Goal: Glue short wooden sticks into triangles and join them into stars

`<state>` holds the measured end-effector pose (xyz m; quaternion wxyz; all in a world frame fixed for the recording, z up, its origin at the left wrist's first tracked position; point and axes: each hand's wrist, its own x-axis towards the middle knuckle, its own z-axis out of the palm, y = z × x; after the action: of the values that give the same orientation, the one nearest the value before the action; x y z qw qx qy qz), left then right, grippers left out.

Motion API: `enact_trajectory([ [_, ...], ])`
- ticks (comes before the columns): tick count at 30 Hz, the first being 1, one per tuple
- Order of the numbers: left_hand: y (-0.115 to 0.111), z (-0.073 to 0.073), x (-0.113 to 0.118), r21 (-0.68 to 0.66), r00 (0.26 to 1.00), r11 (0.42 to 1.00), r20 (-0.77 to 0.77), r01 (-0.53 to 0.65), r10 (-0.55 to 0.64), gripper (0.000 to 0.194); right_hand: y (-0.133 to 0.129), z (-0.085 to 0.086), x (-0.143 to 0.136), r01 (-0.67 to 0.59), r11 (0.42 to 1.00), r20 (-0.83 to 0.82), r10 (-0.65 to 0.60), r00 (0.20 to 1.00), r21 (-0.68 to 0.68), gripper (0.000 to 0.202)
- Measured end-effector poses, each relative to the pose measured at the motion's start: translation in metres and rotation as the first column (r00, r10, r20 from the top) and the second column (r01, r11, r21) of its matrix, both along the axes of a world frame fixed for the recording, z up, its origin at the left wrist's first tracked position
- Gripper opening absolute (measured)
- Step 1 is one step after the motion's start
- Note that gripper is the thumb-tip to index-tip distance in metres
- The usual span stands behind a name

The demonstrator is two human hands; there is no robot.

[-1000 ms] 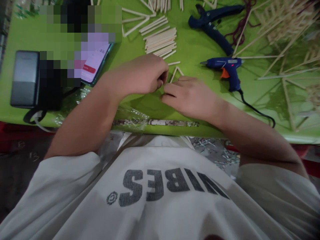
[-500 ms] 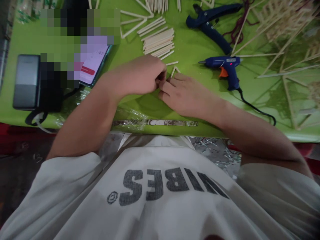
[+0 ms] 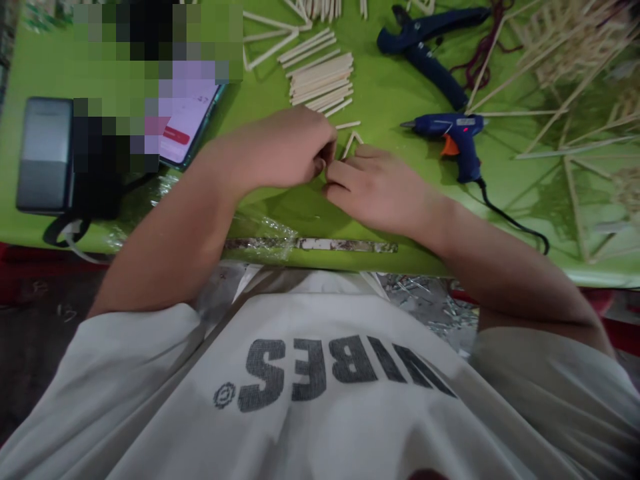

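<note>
My left hand (image 3: 305, 147) is bent over the green table with its fingers curled together, and what it pinches is too small to make out. Its fingertips are close to those of my right hand (image 3: 373, 187), whose fingers are also bent inward and whose grip is hidden. Just beyond the fingers lies a small V of joined sticks (image 3: 354, 138). Past my left hand is a pile of short wooden sticks (image 3: 321, 80). The blue glue gun (image 3: 457, 127), with an orange trigger and a red light, rests to the right of my right hand.
A blue cutter (image 3: 425, 50) lies at the upper right, beside stick frames (image 3: 575, 167). On the left are a phone (image 3: 185, 120) and a dark power bank (image 3: 45, 157). Clear plastic wrap (image 3: 265, 233) and a narrow strip (image 3: 345, 245) lie by the near edge of the green table (image 3: 280, 207).
The fingertips of my two hands have shifted slightly, with a small gap now showing between them. The view has moved a little. The tools and sticks keep their places on the table.
</note>
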<state>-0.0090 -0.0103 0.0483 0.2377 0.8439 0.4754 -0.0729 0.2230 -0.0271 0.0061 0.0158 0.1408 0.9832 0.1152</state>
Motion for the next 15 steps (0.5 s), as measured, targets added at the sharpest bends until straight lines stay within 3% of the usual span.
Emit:
enact_trajectory([
  [6,0.002,0.000,-0.001,0.017,0.999,0.999,-0.002,0.051,-0.051,0.036,-0.007,-0.006,-0.003,0.020,0.996,-0.038,-0.017,0.999,0.085,0.048],
  [10,0.001,0.001,0.000,0.033,0.999,0.998,-0.015,0.053,-0.052,0.035,-0.017,-0.014,-0.006,0.027,1.000,-0.143,-0.028,0.989,-0.012,0.043],
  [15,0.001,-0.002,0.000,0.034,1.000,0.999,-0.007,0.017,-0.017,0.040,-0.025,-0.015,-0.007,-0.069,0.996,-0.115,0.061,0.991,-0.063,0.045],
])
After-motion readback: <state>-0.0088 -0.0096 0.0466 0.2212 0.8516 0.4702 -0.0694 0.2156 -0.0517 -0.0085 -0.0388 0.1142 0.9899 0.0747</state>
